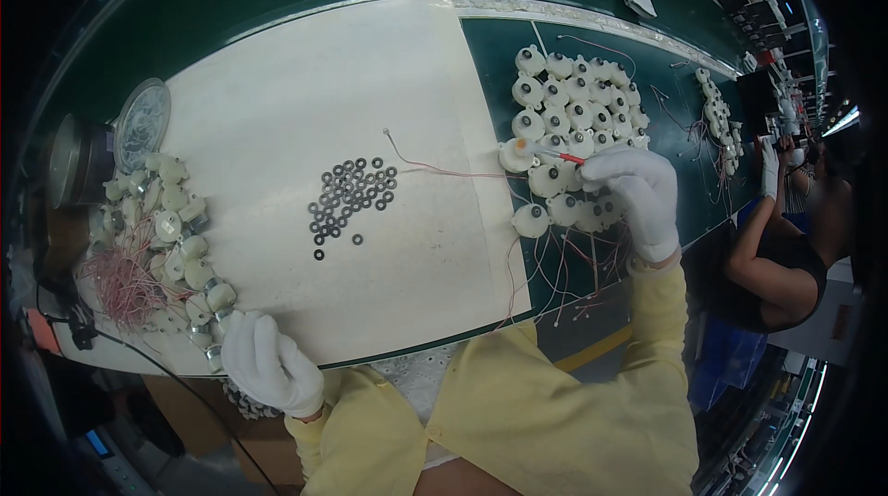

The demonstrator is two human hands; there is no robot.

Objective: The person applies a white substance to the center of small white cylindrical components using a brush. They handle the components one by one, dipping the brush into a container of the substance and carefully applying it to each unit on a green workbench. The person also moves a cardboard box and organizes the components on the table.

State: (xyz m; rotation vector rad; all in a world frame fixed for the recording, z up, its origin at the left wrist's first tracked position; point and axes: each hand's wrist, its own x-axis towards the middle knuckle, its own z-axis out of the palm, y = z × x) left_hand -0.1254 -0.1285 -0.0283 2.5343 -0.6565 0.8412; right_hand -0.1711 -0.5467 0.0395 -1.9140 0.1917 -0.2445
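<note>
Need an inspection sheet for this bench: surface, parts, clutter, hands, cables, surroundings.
Surface: white mat beside green worktop
Parts: black rings grouped on the mat; round white units clustered on the green; mixed heap of similar units at left
Clutter: translucent disc behind the heap
Hands: right hand, gloved, holds red-handled tool, tip at a unit; left hand, gloved, beside the heap, grip unclear
Cables: pinkish wires tangled by the heap; black cable at lower left
Surroundings: co-worker at right
</note>
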